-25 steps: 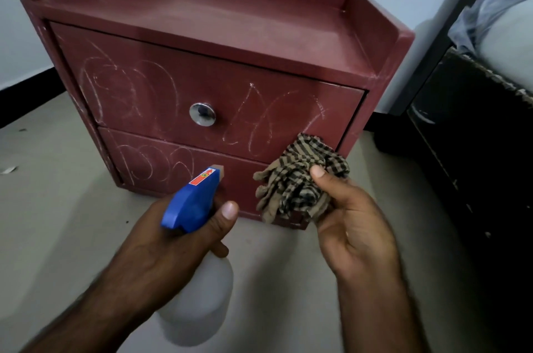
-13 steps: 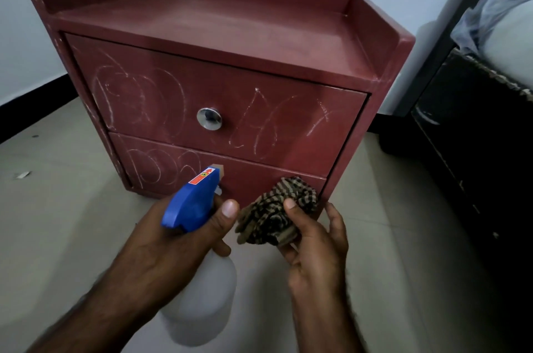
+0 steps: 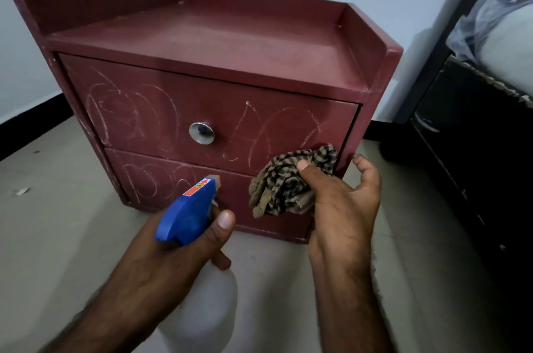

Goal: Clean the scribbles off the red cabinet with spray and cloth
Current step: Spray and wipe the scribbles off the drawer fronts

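Matt red cabinet, shiny metal knob, checked woven cloth, glossy plastic spray bottle.

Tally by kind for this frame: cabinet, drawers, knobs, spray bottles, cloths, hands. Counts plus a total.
cabinet: 1
drawers: 2, upper drawer and lower drawer
knob: 1 in view
spray bottle: 1, gripped by the left hand
cloth: 1, held by the right hand
hands: 2
total: 8
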`<state>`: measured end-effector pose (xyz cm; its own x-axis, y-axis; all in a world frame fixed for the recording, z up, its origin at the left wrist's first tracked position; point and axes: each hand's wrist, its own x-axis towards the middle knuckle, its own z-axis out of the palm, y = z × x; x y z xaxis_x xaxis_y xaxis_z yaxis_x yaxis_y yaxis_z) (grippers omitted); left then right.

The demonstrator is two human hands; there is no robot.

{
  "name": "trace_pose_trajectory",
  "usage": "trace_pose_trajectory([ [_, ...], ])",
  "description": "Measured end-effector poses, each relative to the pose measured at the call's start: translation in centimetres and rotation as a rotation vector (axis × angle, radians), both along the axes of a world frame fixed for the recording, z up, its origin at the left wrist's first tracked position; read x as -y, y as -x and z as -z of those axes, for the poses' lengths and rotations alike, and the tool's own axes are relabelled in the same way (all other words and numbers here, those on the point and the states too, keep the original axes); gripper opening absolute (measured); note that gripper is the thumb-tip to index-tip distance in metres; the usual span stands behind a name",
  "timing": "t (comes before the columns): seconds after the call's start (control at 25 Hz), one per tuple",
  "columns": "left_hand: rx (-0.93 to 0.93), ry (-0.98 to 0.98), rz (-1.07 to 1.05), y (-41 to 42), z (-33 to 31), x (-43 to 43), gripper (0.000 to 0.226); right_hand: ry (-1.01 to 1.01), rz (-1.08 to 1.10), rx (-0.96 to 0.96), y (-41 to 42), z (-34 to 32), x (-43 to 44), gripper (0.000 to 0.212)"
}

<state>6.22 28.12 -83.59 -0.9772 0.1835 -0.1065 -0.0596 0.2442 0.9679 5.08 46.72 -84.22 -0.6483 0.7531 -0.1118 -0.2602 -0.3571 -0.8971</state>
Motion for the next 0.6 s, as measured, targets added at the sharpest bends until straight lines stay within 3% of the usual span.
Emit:
trace_pose_trajectory([
  [0.16,-0.009,0.053,0.026,0.3,0.06,-0.43,0.032,-0.121,-0.033,0.023,-0.63,0.85,0.12,0.075],
  [0.32,-0.033,0.06,0.043,0.3,-0.06,-0.73,0.037,-0.232,-0.025,-0.074,-0.93,0.65,0.23,0.072],
  [0.6,-0.013,0.054,0.026,0.54,-0.43,-0.48,0.027,-0.211,-0.067,-0.142,-0.94,0.51,0.44,0.065],
])
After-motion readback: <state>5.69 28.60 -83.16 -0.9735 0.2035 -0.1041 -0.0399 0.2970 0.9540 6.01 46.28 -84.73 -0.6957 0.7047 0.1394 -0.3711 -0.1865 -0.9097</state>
